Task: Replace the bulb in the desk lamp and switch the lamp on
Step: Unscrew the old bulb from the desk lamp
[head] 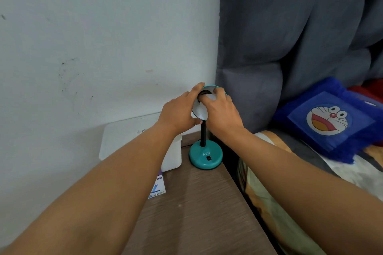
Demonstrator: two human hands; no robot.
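Note:
A small teal desk lamp stands at the far end of a brown table, with a round base (205,157), a black switch on top of the base and a black stem. Its shade (199,111) is tipped toward me, showing the pale inside. My left hand (178,111) grips the shade's left rim. My right hand (221,109) reaches into the shade, fingers closed around a white bulb (211,97) at the dark socket. Most of the bulb is hidden by my fingers.
A white plastic container (173,155) and a flat white lid or board (124,134) lean by the wall left of the lamp. A small bulb box (158,187) lies under my left forearm. A bed with a blue cartoon pillow (329,122) borders the table's right edge.

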